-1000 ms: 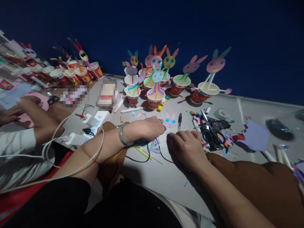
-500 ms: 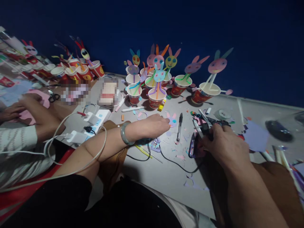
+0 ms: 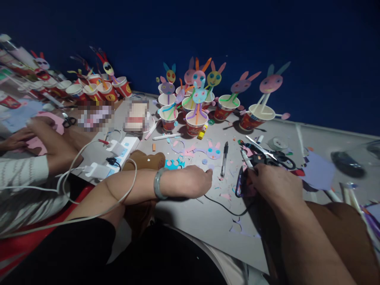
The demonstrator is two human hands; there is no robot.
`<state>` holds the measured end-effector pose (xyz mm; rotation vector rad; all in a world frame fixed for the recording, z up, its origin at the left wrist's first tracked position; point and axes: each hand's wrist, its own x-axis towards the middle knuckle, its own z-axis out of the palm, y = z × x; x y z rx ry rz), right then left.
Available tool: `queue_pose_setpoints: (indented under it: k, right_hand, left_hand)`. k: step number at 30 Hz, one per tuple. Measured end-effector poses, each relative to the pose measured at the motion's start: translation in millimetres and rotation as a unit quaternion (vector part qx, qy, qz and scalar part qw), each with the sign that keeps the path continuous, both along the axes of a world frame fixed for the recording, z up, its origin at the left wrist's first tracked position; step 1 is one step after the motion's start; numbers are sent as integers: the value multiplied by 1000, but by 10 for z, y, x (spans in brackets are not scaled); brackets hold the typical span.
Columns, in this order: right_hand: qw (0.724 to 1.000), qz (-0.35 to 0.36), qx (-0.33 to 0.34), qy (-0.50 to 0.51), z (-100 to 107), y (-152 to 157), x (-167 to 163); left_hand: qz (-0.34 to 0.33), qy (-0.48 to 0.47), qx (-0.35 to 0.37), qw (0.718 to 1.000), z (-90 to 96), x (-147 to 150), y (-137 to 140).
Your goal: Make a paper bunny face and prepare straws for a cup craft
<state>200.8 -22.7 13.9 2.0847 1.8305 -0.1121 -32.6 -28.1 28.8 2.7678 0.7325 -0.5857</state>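
My left hand (image 3: 196,182) is low over the table with its fingers curled together; what they hold, if anything, is hidden. Just beyond it lies a purple paper rabbit face (image 3: 213,151) with pink ears and blue eyes. A black pen (image 3: 225,158) rests between my two hands. My right hand (image 3: 274,182) has its fingers bent down beside a white marker (image 3: 246,158) and a phone (image 3: 242,183); their grip is hidden. Black-handled scissors (image 3: 271,153) lie slightly open just past its knuckles.
Paper cups (image 3: 196,122) with rabbit figures stand along the wall. A yellow glue stick (image 3: 202,132), tape roll (image 3: 278,143), blue paper scrap (image 3: 175,163) and purple sheet (image 3: 320,170) lie around. A white cable crosses my left arm near a power strip (image 3: 126,148). Another person's hands (image 3: 18,138) work at left.
My left hand has moved from the paper rabbit face toward me, uncovering the face and blue scrap. My right hand has drawn back slightly, leaving the scissors in full view.
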Motion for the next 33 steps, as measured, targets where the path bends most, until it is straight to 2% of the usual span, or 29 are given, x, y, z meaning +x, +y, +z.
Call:
queue_pose_setpoints:
  k: [5, 13, 15, 18, 21, 25, 28, 31, 33]
  right_hand:
    - [1000, 17, 24, 2, -3, -13, 2]
    - [999, -5, -3, 50, 80, -23, 19]
    - [998, -5, 7, 55, 84, -63, 68]
    - [993, 8, 52, 104, 104, -159, 155]
    - [965, 53, 137, 217, 127, -261, 204]
    - [897, 115, 223, 364, 109, -327, 168]
    - [866, 120, 228, 428, 71, -326, 107]
    - [859, 138, 191, 455, 6, -307, 33]
    - [857, 178, 184, 447, -72, -285, -30]
  left_hand:
    - [2, 19, -9, 1000, 33, 29, 30]
    - [9, -91, 33, 995, -460, -77, 77]
    - [0, -106, 40, 994, -501, -98, 95]
    - [-6, -98, 32, 995, -443, -109, 114]
    - [7, -96, 27, 995, -353, -113, 131]
    - [23, -90, 23, 995, -328, -141, 175]
    - [25, -108, 34, 993, -361, -174, 213]
    - [21, -123, 38, 991, -370, -190, 237]
    - [23, -119, 31, 992, -341, -183, 245]
